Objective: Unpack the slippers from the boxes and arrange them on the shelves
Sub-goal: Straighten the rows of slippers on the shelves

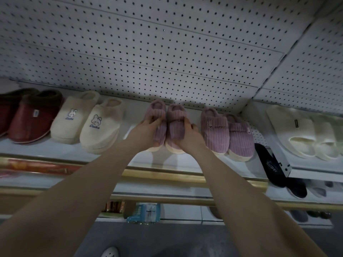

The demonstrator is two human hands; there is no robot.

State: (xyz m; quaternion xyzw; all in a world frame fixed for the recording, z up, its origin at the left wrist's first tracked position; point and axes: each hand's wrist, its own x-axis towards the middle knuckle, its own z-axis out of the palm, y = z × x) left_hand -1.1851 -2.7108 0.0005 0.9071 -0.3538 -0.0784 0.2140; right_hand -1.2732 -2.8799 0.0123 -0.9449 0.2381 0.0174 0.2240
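Note:
A pair of pink ribbed slippers stands on the white shelf, toes toward me. My left hand grips the left slipper over its upper. The fingers of my right hand curl round the right slipper. The two slippers touch side by side. Just to their right stands a second pink pair with the same ribbing.
To the left stand a cream bunny pair and a dark red pair. White slides sit on the adjoining shelf at right, a black insole hanging at the divider. Pegboard backs the shelf; lower shelves lie below.

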